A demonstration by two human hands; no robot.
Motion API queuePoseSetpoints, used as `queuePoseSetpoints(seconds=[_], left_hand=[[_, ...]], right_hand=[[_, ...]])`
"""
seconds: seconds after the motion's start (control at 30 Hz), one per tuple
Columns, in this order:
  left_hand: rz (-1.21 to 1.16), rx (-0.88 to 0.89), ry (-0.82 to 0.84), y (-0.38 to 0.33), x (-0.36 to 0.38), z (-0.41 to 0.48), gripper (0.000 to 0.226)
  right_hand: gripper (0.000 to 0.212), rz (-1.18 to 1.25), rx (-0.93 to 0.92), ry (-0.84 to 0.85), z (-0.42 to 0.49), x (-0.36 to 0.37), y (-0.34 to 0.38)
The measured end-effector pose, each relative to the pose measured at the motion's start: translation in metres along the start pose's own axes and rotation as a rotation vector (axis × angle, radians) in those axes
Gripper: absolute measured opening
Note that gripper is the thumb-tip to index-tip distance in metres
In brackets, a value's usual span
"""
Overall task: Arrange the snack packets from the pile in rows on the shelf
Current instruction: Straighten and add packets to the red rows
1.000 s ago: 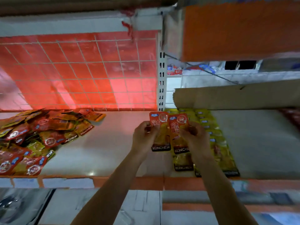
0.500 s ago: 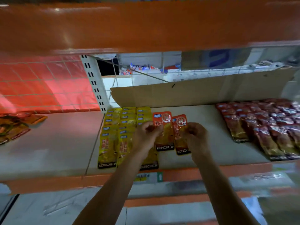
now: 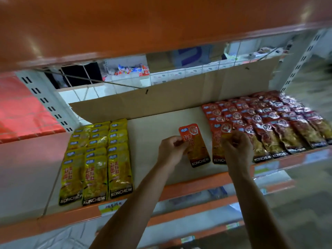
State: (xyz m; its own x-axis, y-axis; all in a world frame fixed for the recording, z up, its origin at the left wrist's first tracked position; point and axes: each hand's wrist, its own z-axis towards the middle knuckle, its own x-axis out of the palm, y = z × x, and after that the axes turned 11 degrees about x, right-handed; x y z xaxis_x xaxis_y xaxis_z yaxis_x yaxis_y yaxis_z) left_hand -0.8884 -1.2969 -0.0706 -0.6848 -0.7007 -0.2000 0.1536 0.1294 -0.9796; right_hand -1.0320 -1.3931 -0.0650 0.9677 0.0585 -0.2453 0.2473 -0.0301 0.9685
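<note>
A cardboard sheet (image 3: pixel 179 97) stands at the back; above it, an orange board (image 3: pixel 143 24) (glossy); left of it, a white slotted upright (image 3: pixel 45 101) and red panel (image 3: pixel 21 108).

You are working bare-handed: your left grip (image 3: pixel 170 151) and right grip (image 3: pixel 237 150) are showing uncovered fingers and knuckles. Your left forearm (image 3: pixel 134 203) and right forearm (image 3: pixel 251 194) are showing bare too, from the wrist down to the lower edge of view, both looking lean and slightly blurred.
</note>
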Motion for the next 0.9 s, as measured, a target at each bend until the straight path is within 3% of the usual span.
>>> queuePoseSetpoints(seconds=[0.2,0.4,0.9], left_hand=[[0.164,0.044,0.059,0.0,0.049,0.013,0.018],[0.239,0.077,0.051,-0.008,0.082,0.018,0.02],[0.354,0.043,0.018,-0.012,0.115,0.034,0.021]], right_hand=[[0.025,0.003,0.062,-0.097,0.026,-0.028,-0.01],[0.042,0.045,0.081,-0.063,0.04,-0.042,-0.013],[0.037,0.014,0.044,-0.048,0.055,-0.054,-0.009]])
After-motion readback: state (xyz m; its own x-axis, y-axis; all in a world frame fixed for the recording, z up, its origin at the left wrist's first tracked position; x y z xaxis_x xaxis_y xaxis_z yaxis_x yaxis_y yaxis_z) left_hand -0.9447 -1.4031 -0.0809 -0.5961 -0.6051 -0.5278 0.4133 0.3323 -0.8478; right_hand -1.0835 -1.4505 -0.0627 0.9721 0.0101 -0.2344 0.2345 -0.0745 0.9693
